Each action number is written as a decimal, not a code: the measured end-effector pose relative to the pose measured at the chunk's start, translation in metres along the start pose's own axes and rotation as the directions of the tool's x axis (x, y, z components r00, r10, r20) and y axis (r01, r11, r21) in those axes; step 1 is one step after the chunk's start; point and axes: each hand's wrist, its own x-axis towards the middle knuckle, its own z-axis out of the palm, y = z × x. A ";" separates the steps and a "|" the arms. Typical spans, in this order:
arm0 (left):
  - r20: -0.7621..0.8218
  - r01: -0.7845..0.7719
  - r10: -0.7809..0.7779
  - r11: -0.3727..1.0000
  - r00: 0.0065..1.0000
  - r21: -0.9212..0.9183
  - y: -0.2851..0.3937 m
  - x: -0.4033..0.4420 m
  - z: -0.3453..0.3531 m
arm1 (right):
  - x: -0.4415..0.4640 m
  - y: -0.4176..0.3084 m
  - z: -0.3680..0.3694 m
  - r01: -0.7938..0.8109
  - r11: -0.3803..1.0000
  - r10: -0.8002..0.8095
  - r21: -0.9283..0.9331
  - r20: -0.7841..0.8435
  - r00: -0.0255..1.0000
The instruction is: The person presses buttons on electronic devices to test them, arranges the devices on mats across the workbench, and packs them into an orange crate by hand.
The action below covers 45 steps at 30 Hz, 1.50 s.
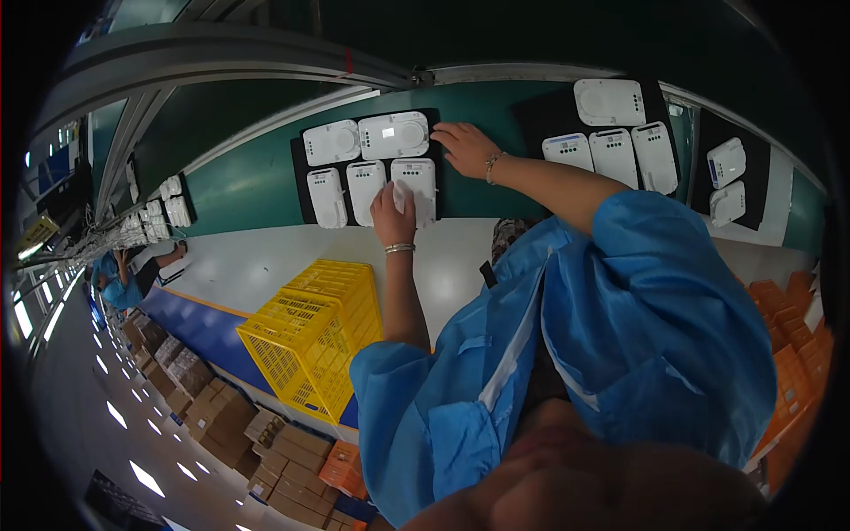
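Note:
My left hand (392,216) is closed, with a small crumpled white piece (403,194), perhaps a cloth, pinched over a white device (423,178) in the lower row. At the right edge of a larger white device (394,135) with a round dial, my right hand (465,148) rests its fingertips, fingers apart and gripping nothing. Beside these lie another dial device (333,142) and two narrower ones (328,197), all on a black mat (302,181). My left palm is hidden.
More white devices (610,102) lie on a second black mat to the right, and two (727,163) farther right. The green belt (243,190) runs beneath. Below it stands a yellow crate (310,332). Cartons (217,416) and a co-worker (119,285) are at left.

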 end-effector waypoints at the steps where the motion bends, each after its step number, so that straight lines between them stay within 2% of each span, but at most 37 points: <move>1: -0.015 -0.014 0.014 1.000 1.000 -0.001 -0.006 0.009 -0.003 | 0.007 -0.003 -0.002 0.013 1.000 -0.013 0.000 0.003 1.000; 3: -0.044 -0.047 0.047 0.999 0.998 0.000 -0.017 0.035 -0.009 | 0.022 -0.008 -0.007 -0.069 0.997 0.070 0.023 -0.057 0.996; 5: -0.068 -0.085 0.085 0.996 0.994 0.003 -0.029 0.055 -0.015 | 0.036 -0.011 -0.006 -0.075 0.997 0.076 0.027 -0.048 0.996; 10: -0.093 -0.206 0.207 0.978 0.974 0.011 -0.045 0.107 -0.018 | 0.062 -0.022 -0.001 -0.244 0.970 0.242 -0.011 -0.065 0.968; 14: -0.097 -0.304 0.304 0.952 0.948 0.018 -0.052 0.135 -0.011 | 0.071 -0.024 0.002 -0.220 0.975 0.220 -0.023 0.005 0.976; 15: -0.230 -0.420 0.423 0.905 0.877 0.063 -0.037 0.143 -0.015 | 0.070 -0.025 0.004 -0.217 0.975 0.218 -0.042 0.011 0.976; 18: -0.005 -0.446 0.447 0.893 0.894 0.049 -0.032 0.191 -0.020 | 0.070 -0.025 0.010 -0.220 0.973 0.221 -0.071 0.003 0.975; 19: -0.010 -0.447 0.448 0.894 0.894 0.046 -0.027 0.202 -0.025 | 0.070 -0.024 0.010 -0.222 0.972 0.222 -0.080 -0.007 0.975; 21: 0.386 -0.467 0.387 0.873 0.837 0.139 -0.018 0.221 -0.033 | 0.070 -0.024 0.011 -0.226 0.970 0.227 -0.090 -0.002 0.974; 22: 0.452 -0.479 0.366 0.863 0.813 0.163 -0.014 0.228 -0.036 | 0.071 -0.024 0.011 -0.232 0.968 0.233 -0.092 0.002 0.972; 23: 0.450 -0.478 0.367 0.863 0.814 0.162 -0.010 0.233 -0.038 | 0.071 -0.025 0.011 -0.230 0.969 0.231 -0.095 0.002 0.973; 25: 0.550 -0.596 0.448 0.795 0.705 0.115 -0.012 0.246 -0.037 | 0.070 -0.025 0.011 -0.235 0.967 0.235 -0.101 -0.009 0.972; 31: 0.638 -0.665 0.487 0.745 0.596 0.052 -0.010 0.257 -0.042 | 0.071 -0.025 0.007 -0.243 0.964 0.248 -0.105 0.034 0.968; 34: 0.646 -0.758 0.558 0.651 0.520 0.048 -0.009 0.260 -0.045 | 0.071 -0.025 0.006 -0.241 0.963 0.247 -0.123 0.043 0.968; 38: 0.684 -0.808 0.541 0.577 0.489 0.121 -0.005 0.266 -0.038 | 0.070 -0.026 0.009 -0.239 0.963 0.244 -0.120 0.024 0.970; 42: 0.692 -0.836 0.563 0.539 0.451 0.107 -0.005 0.267 -0.038 | 0.070 -0.026 0.008 -0.243 0.963 0.247 -0.115 0.016 0.969; 45: 0.655 -0.859 0.586 0.468 0.478 0.207 -0.017 0.262 -0.027 | 0.069 -0.025 0.007 -0.236 0.966 0.238 -0.104 0.009 0.971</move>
